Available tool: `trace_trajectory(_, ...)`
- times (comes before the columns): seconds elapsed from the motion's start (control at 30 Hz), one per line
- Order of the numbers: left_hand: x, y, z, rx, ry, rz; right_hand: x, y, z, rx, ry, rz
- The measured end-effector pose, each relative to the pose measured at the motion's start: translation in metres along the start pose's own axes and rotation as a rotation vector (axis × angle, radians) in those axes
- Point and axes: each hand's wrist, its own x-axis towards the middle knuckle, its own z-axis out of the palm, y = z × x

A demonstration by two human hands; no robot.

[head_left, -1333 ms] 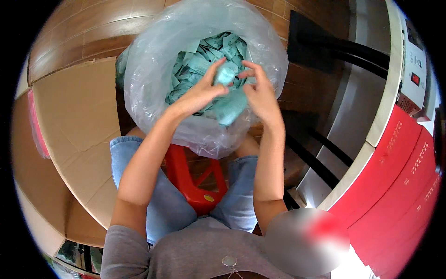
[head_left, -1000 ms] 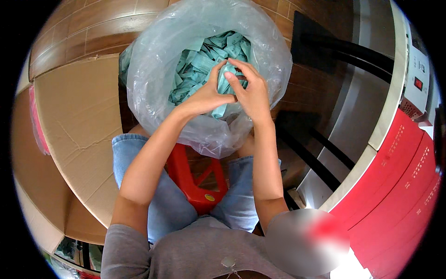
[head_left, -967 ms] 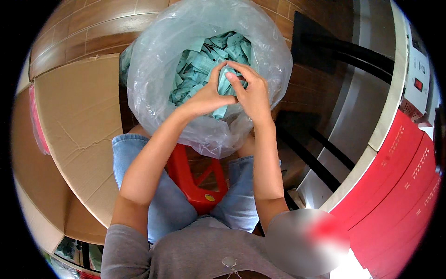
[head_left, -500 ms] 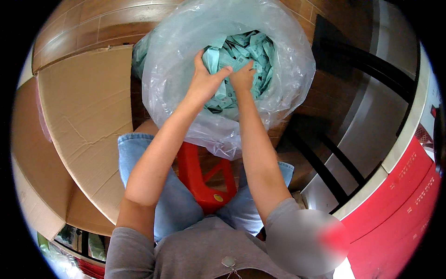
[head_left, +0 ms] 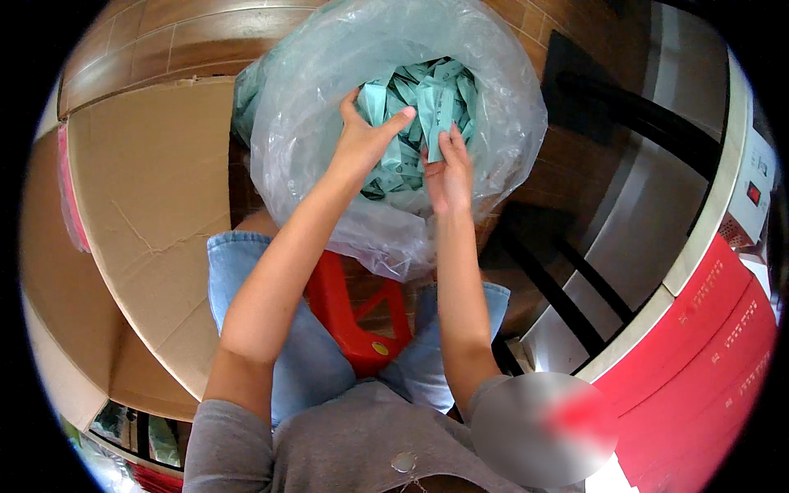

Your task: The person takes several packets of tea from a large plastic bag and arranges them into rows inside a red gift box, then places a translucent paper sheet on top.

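Note:
A large clear plastic bag (head_left: 304, 140) gapes in front of me, with many small flat teal packets (head_left: 403, 168) heaped inside. My left hand (head_left: 366, 135) reaches in at the left of the heap, curled round a small bunch of teal packets (head_left: 372, 103); its thumb points right. My right hand (head_left: 449, 172) has its palm turned up and its fingers closed on a long teal packet (head_left: 436, 115) with dark print, held slanting over the heap. Part of that hand's grip is hidden behind the packet.
An open cardboard box (head_left: 156, 181) stands at my left. Between my knees is a red plastic stool (head_left: 357, 333). Black metal legs (head_left: 559, 308) and red boxes (head_left: 690, 353) are at my right. Wooden-look tiles (head_left: 205, 41) cover the floor.
My right hand has turned palm up and drawn a little back to the right, now lifting a single teal packet from the heap. The left hand keeps nearly the same place.

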Motion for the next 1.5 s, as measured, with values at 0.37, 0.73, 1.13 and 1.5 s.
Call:
trace_trajectory(0.37,0.004,-0.006,0.001,-0.040,-0.025,0.040,0.082,0.068,-0.073,-1.213,0.289,-0.342)
trace_trajectory(0.73,0.002,-0.009,0.005,-0.026,-0.017,0.101,0.082,0.094,-0.083,-1.243,0.359,-0.061)
trace_trajectory(1.13,-0.086,0.035,0.015,0.405,-0.318,0.714,-0.142,-0.069,-0.063,-1.166,0.082,-0.301)
trace_trajectory(1.5,-0.279,-0.032,0.020,-0.116,-0.557,0.561,-0.267,-0.075,-0.084,0.335,-0.323,0.035)
